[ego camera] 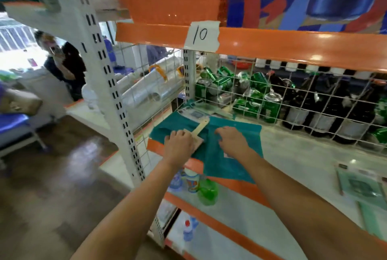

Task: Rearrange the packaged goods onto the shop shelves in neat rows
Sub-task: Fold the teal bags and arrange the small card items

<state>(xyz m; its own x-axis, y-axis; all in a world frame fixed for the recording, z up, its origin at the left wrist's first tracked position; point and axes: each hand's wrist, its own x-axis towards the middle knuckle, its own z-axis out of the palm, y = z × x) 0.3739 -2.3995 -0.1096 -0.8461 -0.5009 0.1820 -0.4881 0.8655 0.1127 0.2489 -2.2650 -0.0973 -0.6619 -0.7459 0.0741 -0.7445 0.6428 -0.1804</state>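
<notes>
Left hand curled on wooden brush atop teal packet; right hand lies flat, fingers relaxed, on second teal packet beside it, at shelf front edge.

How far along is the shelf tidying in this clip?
Early. Done: nothing forms a clear row yet, though a few packets lie by the mesh. In hand: the left hand and right hand rest on teal packets at the shelf front. Left: loose packets on the right.
</notes>
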